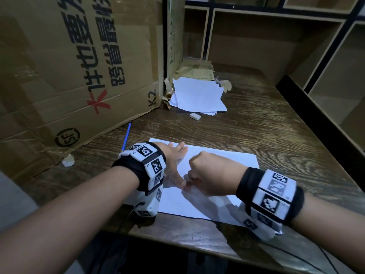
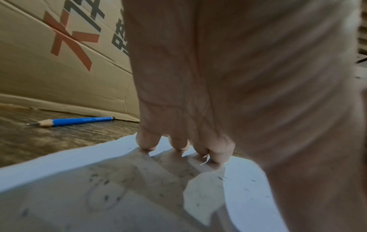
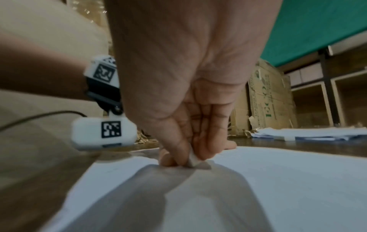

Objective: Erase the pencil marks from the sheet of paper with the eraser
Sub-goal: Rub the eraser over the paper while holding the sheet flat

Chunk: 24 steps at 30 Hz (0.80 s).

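the left hand (image 1: pixel 173 161) lies spread flat on the sheet (image 1: pixel 223 161), likely to pin it against rubbing. the right hand (image 1: pixel 207 173) pinches the eraser (image 3: pixel 193 160) against the sheet's near-left part, beside the left thumb. faint marks (image 2: pixel 103 193) and crumbs remain. a pencil (image 1: pixel 126 136), a spare eraser (image 1: pixel 194 116), a paper stack (image 1: pixel 199 95) and a box (image 1: pixel 69 66) lie clear of the work.

Matt white paper sheet (image 1: pixel 221 161) lies on a dark, glossy wood-grain desk (image 1: pixel 276 135) beside creased cardboard box (image 1: pixel 69 66).

Dim room, soft hand shadows, blurred wrist views, warped edges
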Each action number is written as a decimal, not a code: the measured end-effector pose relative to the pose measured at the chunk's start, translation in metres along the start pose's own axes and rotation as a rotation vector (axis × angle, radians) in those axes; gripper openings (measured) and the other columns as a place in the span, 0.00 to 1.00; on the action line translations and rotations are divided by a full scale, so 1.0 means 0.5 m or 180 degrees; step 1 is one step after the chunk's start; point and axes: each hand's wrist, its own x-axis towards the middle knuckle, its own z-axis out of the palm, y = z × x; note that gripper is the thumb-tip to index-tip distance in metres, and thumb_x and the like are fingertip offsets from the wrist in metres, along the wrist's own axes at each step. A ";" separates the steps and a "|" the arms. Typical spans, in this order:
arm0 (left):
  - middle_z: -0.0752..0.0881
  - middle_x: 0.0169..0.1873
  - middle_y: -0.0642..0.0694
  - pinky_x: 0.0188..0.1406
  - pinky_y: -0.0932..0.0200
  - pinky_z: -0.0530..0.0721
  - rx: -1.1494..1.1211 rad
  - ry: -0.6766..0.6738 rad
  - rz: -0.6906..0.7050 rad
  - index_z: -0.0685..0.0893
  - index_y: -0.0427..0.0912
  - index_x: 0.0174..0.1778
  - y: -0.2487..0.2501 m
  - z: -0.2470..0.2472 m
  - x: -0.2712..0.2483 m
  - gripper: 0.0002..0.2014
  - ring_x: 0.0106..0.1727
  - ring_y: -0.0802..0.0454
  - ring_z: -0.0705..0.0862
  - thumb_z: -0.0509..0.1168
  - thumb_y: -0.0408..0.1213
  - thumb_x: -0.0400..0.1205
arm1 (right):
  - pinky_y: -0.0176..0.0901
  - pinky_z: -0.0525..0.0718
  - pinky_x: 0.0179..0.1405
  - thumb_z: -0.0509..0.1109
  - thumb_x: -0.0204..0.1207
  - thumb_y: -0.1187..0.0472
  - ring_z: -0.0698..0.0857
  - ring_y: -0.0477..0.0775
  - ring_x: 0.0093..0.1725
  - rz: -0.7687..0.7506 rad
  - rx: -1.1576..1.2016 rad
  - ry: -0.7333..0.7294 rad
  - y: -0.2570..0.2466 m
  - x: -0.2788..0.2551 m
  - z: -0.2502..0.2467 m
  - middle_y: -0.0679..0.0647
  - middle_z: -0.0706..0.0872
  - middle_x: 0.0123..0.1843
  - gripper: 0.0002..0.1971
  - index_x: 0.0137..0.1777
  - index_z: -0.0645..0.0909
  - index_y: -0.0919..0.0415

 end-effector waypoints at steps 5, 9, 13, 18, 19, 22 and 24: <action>0.27 0.85 0.55 0.85 0.35 0.50 -0.0051 -0.0071 0.0014 0.27 0.50 0.85 -0.001 -0.007 0.000 0.72 0.87 0.46 0.32 0.72 0.76 0.64 | 0.50 0.81 0.36 0.68 0.79 0.55 0.78 0.58 0.32 0.0355 0.0094 -0.0011 0.036 0.036 -0.027 0.51 0.73 0.27 0.21 0.25 0.67 0.53; 0.27 0.85 0.56 0.83 0.33 0.49 -0.0054 -0.0081 0.0032 0.28 0.56 0.86 0.000 -0.011 0.001 0.70 0.87 0.45 0.32 0.73 0.75 0.64 | 0.48 0.77 0.35 0.65 0.80 0.60 0.76 0.59 0.31 0.0395 0.0057 0.0284 0.033 0.056 -0.026 0.51 0.69 0.29 0.22 0.25 0.63 0.52; 0.29 0.86 0.54 0.85 0.37 0.54 0.0091 0.0019 -0.0060 0.28 0.50 0.86 0.010 -0.008 0.000 0.69 0.88 0.46 0.34 0.73 0.72 0.68 | 0.53 0.77 0.34 0.65 0.79 0.50 0.75 0.56 0.29 0.0094 0.0300 -0.0072 0.011 0.011 -0.008 0.53 0.77 0.27 0.21 0.27 0.77 0.62; 0.28 0.85 0.58 0.83 0.34 0.47 -0.0102 -0.0031 0.0013 0.29 0.58 0.86 -0.004 -0.014 0.006 0.72 0.87 0.45 0.32 0.75 0.75 0.60 | 0.51 0.80 0.37 0.67 0.78 0.58 0.76 0.59 0.33 0.0237 0.0140 0.0163 0.040 0.047 -0.025 0.51 0.70 0.28 0.20 0.24 0.71 0.55; 0.29 0.85 0.59 0.83 0.34 0.46 -0.0148 -0.0035 0.0030 0.30 0.59 0.86 -0.006 -0.015 0.008 0.72 0.87 0.44 0.32 0.75 0.75 0.60 | 0.52 0.82 0.37 0.67 0.78 0.60 0.78 0.60 0.33 0.0286 0.0169 0.0274 0.047 0.056 -0.027 0.50 0.70 0.28 0.21 0.24 0.66 0.53; 0.28 0.85 0.58 0.82 0.31 0.45 -0.0076 -0.0066 -0.0018 0.30 0.58 0.86 0.000 -0.019 0.005 0.71 0.87 0.44 0.32 0.75 0.74 0.61 | 0.49 0.76 0.34 0.67 0.78 0.61 0.76 0.58 0.33 0.0224 0.0102 0.0344 0.045 0.054 -0.016 0.52 0.72 0.31 0.22 0.25 0.63 0.51; 0.28 0.85 0.56 0.83 0.30 0.47 0.0034 -0.0040 -0.0099 0.29 0.54 0.86 0.004 -0.016 0.008 0.72 0.87 0.45 0.33 0.75 0.73 0.62 | 0.48 0.74 0.32 0.69 0.78 0.58 0.73 0.55 0.31 0.0076 0.0276 0.0151 0.037 0.032 -0.002 0.52 0.74 0.30 0.22 0.23 0.65 0.51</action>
